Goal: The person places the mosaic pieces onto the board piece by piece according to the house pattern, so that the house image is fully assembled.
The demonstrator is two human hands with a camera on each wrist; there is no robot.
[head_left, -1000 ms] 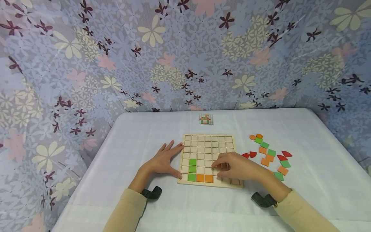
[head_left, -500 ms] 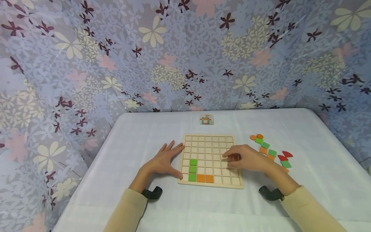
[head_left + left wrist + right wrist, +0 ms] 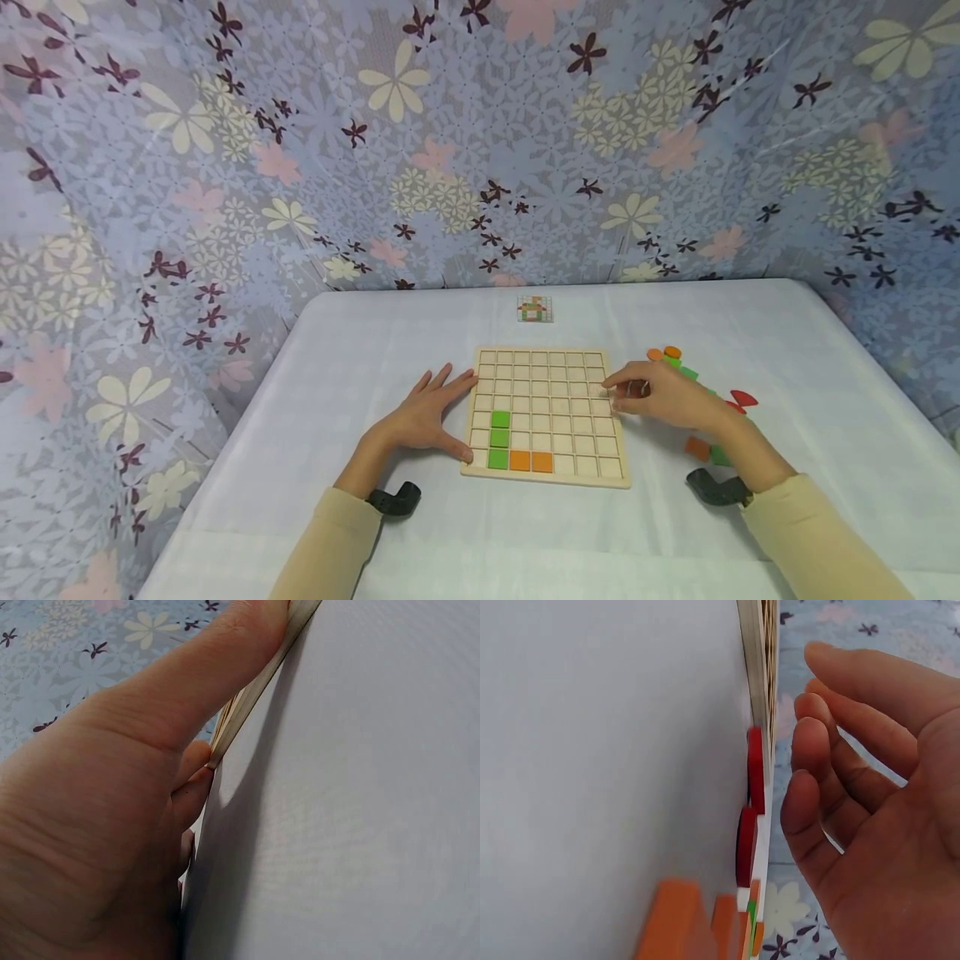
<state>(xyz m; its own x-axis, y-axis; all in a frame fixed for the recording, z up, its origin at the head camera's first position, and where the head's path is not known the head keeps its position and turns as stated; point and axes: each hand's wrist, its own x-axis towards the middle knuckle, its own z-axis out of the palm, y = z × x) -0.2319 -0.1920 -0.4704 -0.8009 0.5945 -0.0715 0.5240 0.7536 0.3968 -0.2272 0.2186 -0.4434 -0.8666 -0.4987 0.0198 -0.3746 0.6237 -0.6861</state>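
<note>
A wooden grid board lies on the white table. Three green square tiles form a column near its lower left, and two orange square tiles continue along the bottom row. My left hand rests at the board's left side with fingers spread, its thumb on the near corner and fingertips at the edge. Over the board's right edge hovers my right hand, fingers loosely bent; the right wrist view shows nothing between them. Red pieces lie below this hand beside the board, hidden from the head view.
Loose pieces lie right of the board: orange discs, red rounded pieces, an orange square and green tiles, partly covered by the right arm. A small pattern card lies behind the board. Flowered cloth hangs beyond.
My right hand has moved right and farther back, from above the board's lower cells to its right edge. My left hand and the tiles on the board stay in place.
</note>
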